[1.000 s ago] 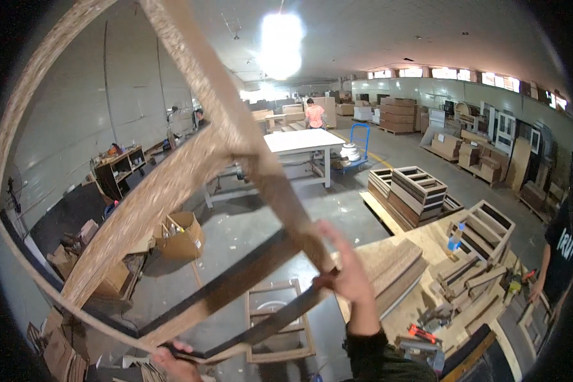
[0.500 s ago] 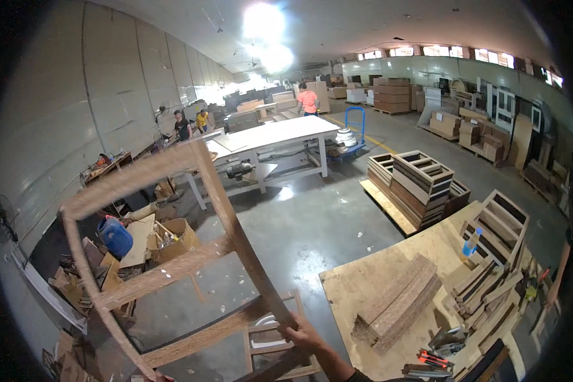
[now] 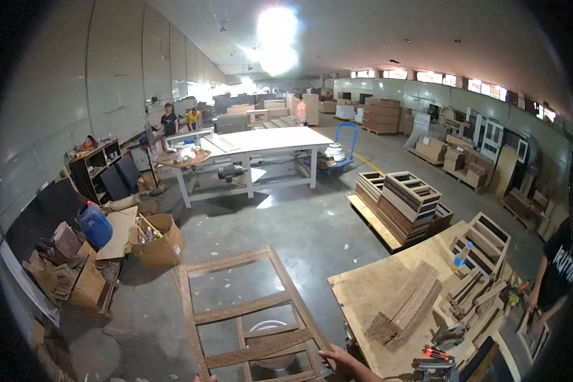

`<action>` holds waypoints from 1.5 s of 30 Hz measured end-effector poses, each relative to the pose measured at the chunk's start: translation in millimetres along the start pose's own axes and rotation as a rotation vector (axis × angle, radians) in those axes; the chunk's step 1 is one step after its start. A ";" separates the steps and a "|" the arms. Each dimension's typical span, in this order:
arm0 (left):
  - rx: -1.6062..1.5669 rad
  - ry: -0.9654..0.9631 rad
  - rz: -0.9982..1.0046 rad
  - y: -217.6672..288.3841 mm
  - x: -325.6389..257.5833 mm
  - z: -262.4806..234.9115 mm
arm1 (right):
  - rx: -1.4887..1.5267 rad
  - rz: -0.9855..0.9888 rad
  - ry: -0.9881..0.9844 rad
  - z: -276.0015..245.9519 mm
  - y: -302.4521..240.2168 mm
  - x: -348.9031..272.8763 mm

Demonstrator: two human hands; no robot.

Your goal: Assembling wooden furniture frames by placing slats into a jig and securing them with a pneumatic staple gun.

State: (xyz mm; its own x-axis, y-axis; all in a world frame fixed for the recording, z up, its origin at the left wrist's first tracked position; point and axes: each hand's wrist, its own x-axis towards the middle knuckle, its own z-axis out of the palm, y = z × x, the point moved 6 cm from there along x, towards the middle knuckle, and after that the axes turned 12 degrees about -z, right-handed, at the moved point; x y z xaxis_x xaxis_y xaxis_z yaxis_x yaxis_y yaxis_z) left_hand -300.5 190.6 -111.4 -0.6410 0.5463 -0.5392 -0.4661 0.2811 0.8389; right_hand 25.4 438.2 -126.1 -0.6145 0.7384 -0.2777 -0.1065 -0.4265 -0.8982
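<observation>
A brown wooden frame [image 3: 256, 347] with crossbars is held low in front of me, tilted away over the floor. My right hand [image 3: 339, 360] is closed round its right rail near the lower end. Of my left hand [image 3: 205, 378] only a bit shows at the bottom edge, gripping the foot of the left rail. Through the frame's openings appear a smaller wooden frame [image 3: 240, 331] and a round white-rimmed container [image 3: 270, 325]; the larger frame partly hides both.
To my right stands a plywood-topped table [image 3: 356, 290] with curved wood pieces [image 3: 406, 305], tools and a bottle [image 3: 463, 254]. Another person [image 3: 554, 274] is beside it. Stacked frames [image 3: 401, 204] sit on a pallet. Ahead is a long white table [image 3: 274, 139]; a cardboard box [image 3: 160, 245] lies left.
The wooden frame has come down from a raised, steeply tilted position at the left to a lower, more central one. Both hands keep hold of it. A person at the right has come into view.
</observation>
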 end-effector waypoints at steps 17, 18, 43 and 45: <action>0.567 -0.303 -0.091 -7.0 37.5 2.3 | 0.297 0.411 0.075 -33.0 55.5 7.5; 0.579 -0.290 -0.085 -4.2 35.8 2.1 | 0.310 0.408 0.062 -40.0 67.4 10.6; 0.731 -0.412 -0.369 -89.8 207.4 32.1 | 0.371 0.240 0.267 -104.4 111.8 80.5; 0.678 -0.234 -0.499 -149.5 241.7 -35.2 | 0.409 0.311 0.211 -82.8 126.0 95.5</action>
State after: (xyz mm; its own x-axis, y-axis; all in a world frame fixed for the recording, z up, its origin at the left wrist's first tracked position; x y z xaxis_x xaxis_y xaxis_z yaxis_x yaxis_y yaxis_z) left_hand -407.2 252.9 -369.8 -0.2825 0.3613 -0.8886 -0.1479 0.8989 0.4124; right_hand 18.0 498.3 -294.0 -0.5000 0.6163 -0.6084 -0.2659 -0.7779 -0.5694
